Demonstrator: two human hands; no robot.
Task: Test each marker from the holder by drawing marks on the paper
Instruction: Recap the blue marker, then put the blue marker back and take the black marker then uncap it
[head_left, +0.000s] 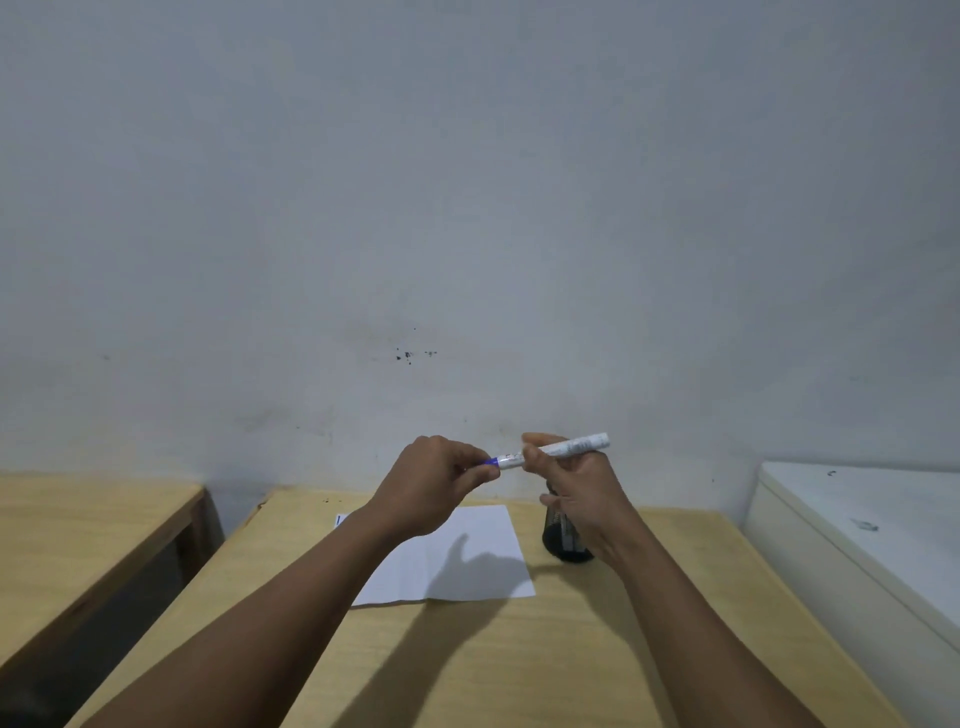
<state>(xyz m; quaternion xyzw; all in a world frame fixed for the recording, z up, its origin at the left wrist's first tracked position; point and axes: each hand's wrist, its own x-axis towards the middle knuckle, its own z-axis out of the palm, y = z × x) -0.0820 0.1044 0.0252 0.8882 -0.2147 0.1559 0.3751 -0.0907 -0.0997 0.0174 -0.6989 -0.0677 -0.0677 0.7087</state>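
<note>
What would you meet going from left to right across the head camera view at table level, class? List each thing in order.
Side wooden table → sheet of paper → black marker holder → white cabinet. The hands and the marker held above the desk overlap these, so I leave them out.

A plain indoor room set up as a simple desk or study spot, though whether it is a home, a classroom or an office cannot be told. A bare wall, painted pale grey-blue, carries scuffs and a few small dark specks. Against it stands a light wooden table with a sheet of white paper and a dark pen holder on it. A second wooden table of the same make sits to the left, a gap between them. To the right is a white cabinet-like unit, its top marked with smudges
</note>
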